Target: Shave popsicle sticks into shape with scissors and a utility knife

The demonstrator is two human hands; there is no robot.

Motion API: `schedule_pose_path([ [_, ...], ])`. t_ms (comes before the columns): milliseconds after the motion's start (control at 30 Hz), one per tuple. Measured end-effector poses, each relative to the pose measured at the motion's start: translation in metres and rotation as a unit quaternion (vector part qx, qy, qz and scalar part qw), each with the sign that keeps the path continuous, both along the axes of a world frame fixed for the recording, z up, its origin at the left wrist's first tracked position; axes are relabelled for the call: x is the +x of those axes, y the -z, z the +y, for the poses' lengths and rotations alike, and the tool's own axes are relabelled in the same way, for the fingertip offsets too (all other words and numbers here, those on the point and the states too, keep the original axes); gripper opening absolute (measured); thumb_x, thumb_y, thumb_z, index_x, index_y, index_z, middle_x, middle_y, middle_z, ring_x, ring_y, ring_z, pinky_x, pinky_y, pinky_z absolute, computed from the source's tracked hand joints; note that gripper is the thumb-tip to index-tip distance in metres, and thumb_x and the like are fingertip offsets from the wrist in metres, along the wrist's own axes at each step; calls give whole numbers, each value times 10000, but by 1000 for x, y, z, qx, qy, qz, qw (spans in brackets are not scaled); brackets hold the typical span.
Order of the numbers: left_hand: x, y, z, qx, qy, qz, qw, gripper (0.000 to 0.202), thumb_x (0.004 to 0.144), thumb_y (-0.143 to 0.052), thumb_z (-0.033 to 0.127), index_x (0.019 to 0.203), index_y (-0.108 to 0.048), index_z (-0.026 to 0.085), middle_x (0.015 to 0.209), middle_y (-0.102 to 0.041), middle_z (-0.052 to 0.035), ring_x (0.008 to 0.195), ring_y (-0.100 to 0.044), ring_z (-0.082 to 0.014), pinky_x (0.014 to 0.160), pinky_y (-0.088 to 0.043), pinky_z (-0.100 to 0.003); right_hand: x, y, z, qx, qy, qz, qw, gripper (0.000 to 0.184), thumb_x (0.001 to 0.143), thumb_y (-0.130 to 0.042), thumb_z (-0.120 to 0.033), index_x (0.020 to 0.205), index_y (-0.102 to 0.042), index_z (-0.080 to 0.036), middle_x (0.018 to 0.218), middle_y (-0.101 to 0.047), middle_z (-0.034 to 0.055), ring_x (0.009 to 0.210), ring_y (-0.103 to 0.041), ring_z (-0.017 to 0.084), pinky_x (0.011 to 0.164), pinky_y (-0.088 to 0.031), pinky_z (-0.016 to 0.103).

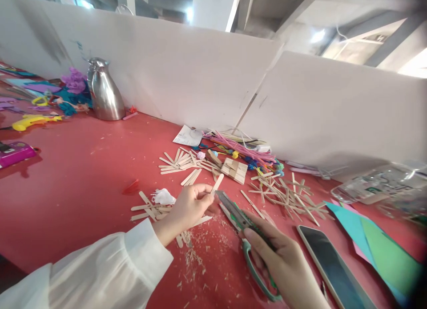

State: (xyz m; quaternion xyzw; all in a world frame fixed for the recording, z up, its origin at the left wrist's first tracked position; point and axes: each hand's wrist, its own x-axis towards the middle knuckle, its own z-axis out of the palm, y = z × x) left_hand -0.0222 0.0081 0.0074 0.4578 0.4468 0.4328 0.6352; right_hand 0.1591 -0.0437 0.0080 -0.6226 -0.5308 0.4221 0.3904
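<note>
Left hand: the left hand [188,207] has thumb and fingers pinched on a wooden craft stick [218,183], rounded end sticking up past the fingertips.
Right hand: the right hand [282,258] has fingers curled closed round a utility knife [248,223], which points up and left.
Stick vs blade: craft stick is up in the left fingers, over mid-table, knife tip right at its lower part. Can't tell if they touch.
Scissors: green-handled scissors [249,261] under the knife and right hand; can't tell if gripped or just lying there.
Shavings: wood shavings [194,258] scattered on the red tabletop [90,184] below the hands.
Loose sticks: near pile [147,206] by the left wrist, far pile [178,163] beyond it, right pile [292,195] past the knife.
Flat stick panel: small panel [234,170] between far and right piles, pink pipe cleaners [238,145] behind it.
Right side: smartphone [333,262] beside the right hand, then colored paper sheets [383,240], clear plastic container [376,184] behind those.
Far left: steel jug [107,95] near the white partition [187,68], yellow glue gun [31,121] in front and left of it.
</note>
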Motion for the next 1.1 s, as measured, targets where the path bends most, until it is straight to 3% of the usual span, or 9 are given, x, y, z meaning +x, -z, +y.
schedule_pose_path([
  [133,0,2,1,23,1,31,999,213,847,-499,294,710,-567,145,640,-613,-11,569,-611,-103,591,-493,-236,-2,4,-5,171,-3,-135,976,351,745,-577,-423,1019,-682,-229,932,-702,66,744,-636,185,473,-480,217],
  [300,1,5,2,27,-21,36,999,228,845,-513,302,702,-566,133,665,-616,-20,568,-604,-91,577,-491,-216,-3,8,-10,204,-8,-173,964,351,793,-512,-395,1053,-668,-217,889,-703,68,695,-648,179,484,-505,232],
  [467,1,7,3,26,-34,28,999,173,821,-546,294,744,-580,142,644,-604,1,564,-600,-90,574,-494,-214,-7,2,-8,103,11,-96,990,410,731,-570,-472,1022,-678,-204,659,-662,33,578,-607,172,434,-455,235],
  [567,1,5,3,2,-29,8,1000,167,810,-555,311,761,-580,153,638,-598,15,584,-615,-101,592,-504,-228,-6,-5,-4,-22,-7,1,1000,546,728,-556,-529,1132,-613,-166,390,-412,-73,324,-355,77,313,-279,189],
  [667,1,3,3,-18,-25,-9,999,173,817,-539,309,735,-559,158,596,-574,31,582,-629,-110,568,-490,-214,-4,-7,-1,-69,-19,49,996,621,733,-543,-541,1199,-558,-132,369,-337,-101,309,-262,57,295,-176,169],
  [767,2,1,2,-18,-22,-9,1000,184,825,-522,306,729,-558,154,625,-604,13,556,-613,-98,550,-476,-208,-1,-3,-1,14,-10,-33,999,525,737,-561,-496,1135,-614,-158,445,-498,-47,342,-364,72,305,-270,183],
  [933,1,2,1,21,-7,13,1000,233,831,-503,343,727,-565,143,689,-630,-21,470,-515,-66,480,-415,-196,1,3,-6,175,1,-185,967,358,782,-524,-429,1054,-655,-235,930,-695,37,512,-567,110,390,-433,209],
  [1033,-1,3,3,48,-11,42,998,265,837,-479,349,672,-531,148,599,-550,17,390,-377,-40,407,-305,-184,11,1,0,205,2,-230,951,366,783,-523,-433,1065,-641,-231,891,-706,33,624,-627,149,493,-491,229],
  [1100,-1,3,3,48,-25,41,998,270,831,-477,343,631,-470,163,548,-455,52,379,-299,-36,395,-249,-187,23,-1,10,189,54,-264,944,421,776,-511,-471,1100,-612,-221,783,-703,16,509,-588,136,456,-466,240],
])
